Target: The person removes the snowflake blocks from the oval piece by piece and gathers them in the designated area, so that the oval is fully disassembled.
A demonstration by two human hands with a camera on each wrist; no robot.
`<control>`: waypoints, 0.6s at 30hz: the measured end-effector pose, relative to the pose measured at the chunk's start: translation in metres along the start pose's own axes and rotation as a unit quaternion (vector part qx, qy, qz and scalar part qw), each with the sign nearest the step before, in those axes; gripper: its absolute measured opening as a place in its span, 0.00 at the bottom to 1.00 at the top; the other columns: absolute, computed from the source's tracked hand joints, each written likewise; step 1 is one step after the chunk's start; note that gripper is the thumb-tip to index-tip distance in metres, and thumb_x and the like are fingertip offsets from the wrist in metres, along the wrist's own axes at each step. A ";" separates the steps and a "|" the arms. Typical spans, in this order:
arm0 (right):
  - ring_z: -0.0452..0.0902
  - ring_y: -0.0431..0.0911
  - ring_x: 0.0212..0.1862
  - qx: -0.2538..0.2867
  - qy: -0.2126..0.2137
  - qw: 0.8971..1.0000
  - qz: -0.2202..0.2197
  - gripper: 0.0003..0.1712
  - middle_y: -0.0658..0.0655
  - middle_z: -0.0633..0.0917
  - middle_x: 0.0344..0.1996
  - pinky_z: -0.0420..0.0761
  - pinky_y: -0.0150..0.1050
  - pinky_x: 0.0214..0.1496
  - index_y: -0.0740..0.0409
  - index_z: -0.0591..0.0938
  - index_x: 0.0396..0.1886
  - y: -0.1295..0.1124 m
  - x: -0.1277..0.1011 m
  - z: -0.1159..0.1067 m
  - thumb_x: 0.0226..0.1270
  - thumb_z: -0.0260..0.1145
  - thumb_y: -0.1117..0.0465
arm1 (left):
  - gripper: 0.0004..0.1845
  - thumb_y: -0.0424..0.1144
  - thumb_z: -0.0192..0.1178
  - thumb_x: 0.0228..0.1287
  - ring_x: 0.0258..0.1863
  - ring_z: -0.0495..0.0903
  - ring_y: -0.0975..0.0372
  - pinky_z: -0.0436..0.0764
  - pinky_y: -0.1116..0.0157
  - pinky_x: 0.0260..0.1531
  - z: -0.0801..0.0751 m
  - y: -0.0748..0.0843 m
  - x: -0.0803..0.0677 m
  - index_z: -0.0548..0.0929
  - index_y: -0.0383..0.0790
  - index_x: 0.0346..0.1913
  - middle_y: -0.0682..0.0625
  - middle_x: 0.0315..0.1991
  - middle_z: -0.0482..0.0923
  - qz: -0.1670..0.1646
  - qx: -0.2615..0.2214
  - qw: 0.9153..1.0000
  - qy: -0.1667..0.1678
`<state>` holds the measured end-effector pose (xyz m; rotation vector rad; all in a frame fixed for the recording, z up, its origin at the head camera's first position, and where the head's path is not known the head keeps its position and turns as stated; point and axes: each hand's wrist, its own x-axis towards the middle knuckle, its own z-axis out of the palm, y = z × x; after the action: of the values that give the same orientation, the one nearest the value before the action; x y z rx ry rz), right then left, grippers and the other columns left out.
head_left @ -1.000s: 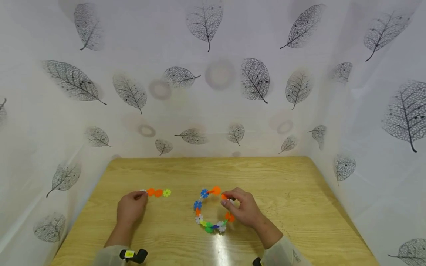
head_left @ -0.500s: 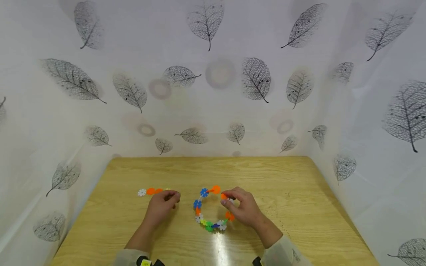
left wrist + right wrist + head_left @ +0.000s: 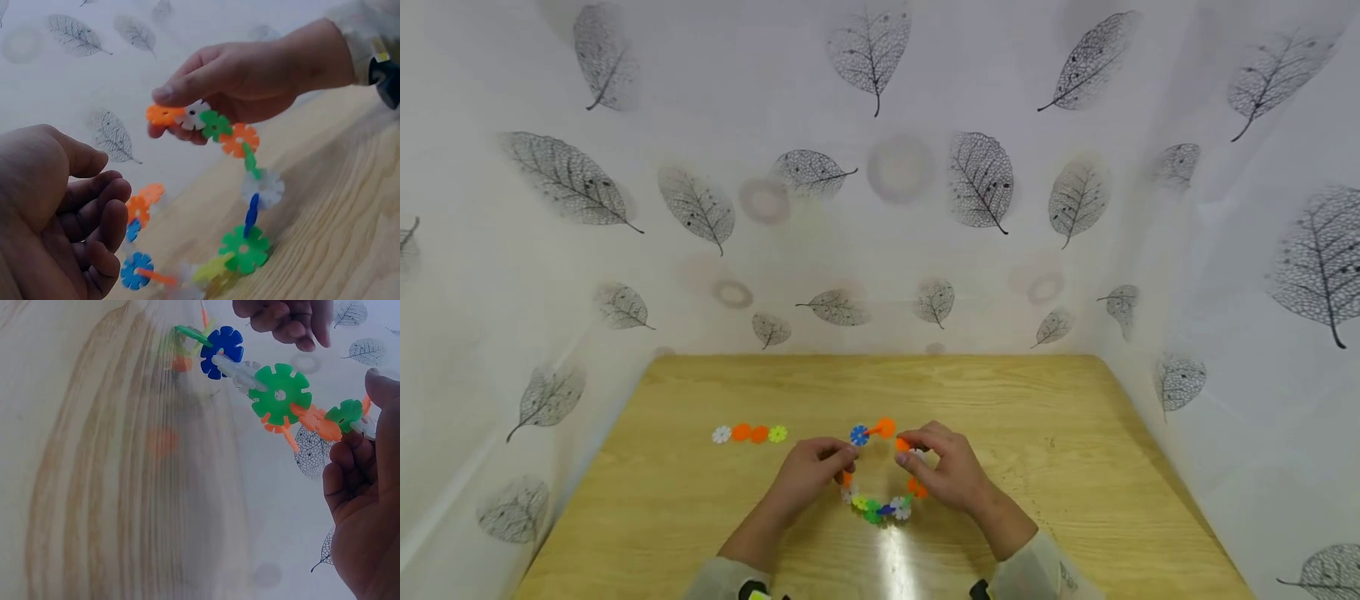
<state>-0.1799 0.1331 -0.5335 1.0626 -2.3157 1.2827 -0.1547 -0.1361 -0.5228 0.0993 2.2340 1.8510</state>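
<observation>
While the right hand [image 3: 953, 471] pinches the orange end disc [image 3: 902, 445] of the flower-disc chain [image 3: 872, 511], the head view shows the left hand [image 3: 808, 473] at the chain's left side; a row of four discs [image 3: 760, 434] lies on the bench [image 3: 1000, 392] farther left of its fingers. The left wrist view shows those fingers loosely curled, blue disc [image 3: 137, 270] just beside them. In the right wrist view, a green disc [image 3: 345, 416] is near the right fingertips.
</observation>
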 end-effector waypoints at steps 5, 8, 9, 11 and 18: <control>0.80 0.40 0.42 0.006 -0.007 1.000 -0.028 0.14 0.48 0.87 0.41 0.83 0.37 0.41 0.55 0.87 0.53 -0.002 0.005 0.000 0.70 0.73 0.61 | 0.23 0.53 0.64 0.74 0.32 0.80 0.58 0.79 0.60 0.34 0.011 0.010 0.003 0.87 0.31 0.44 0.49 0.34 0.84 -0.005 0.002 0.999 -0.035; 0.81 0.41 0.43 0.010 -0.013 0.999 -0.032 0.15 0.49 0.88 0.43 0.83 0.37 0.42 0.56 0.87 0.54 -0.004 0.008 0.001 0.70 0.73 0.61 | 0.24 0.54 0.63 0.73 0.31 0.79 0.58 0.76 0.64 0.30 0.017 0.016 0.005 0.87 0.32 0.44 0.50 0.33 0.84 -0.007 -0.002 0.999 -0.038; 0.81 0.41 0.44 0.011 -0.015 0.999 -0.030 0.15 0.49 0.88 0.44 0.83 0.37 0.42 0.56 0.87 0.54 -0.005 0.008 0.001 0.70 0.73 0.61 | 0.24 0.55 0.63 0.73 0.31 0.79 0.58 0.75 0.65 0.30 0.019 0.018 0.005 0.88 0.33 0.43 0.50 0.33 0.84 -0.005 -0.003 0.999 -0.039; 0.82 0.42 0.45 0.013 -0.017 0.999 -0.033 0.15 0.49 0.88 0.44 0.84 0.39 0.43 0.57 0.87 0.54 -0.006 0.009 0.002 0.69 0.74 0.60 | 0.24 0.57 0.63 0.73 0.32 0.79 0.59 0.74 0.65 0.30 0.022 0.021 0.006 0.88 0.35 0.43 0.50 0.34 0.84 -0.002 -0.005 0.999 -0.041; 0.82 0.41 0.47 0.023 -0.031 0.999 -0.023 0.17 0.46 0.87 0.46 0.85 0.42 0.46 0.52 0.87 0.56 -0.009 0.011 0.005 0.69 0.74 0.58 | 0.19 0.52 0.62 0.75 0.32 0.79 0.58 0.79 0.57 0.37 0.029 0.025 0.008 0.89 0.38 0.38 0.50 0.32 0.84 0.025 -0.008 0.998 -0.053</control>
<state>-0.1804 0.1207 -0.5244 1.1803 -2.3014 1.3093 -0.1584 -0.1016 -0.5048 0.2463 2.1624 1.8433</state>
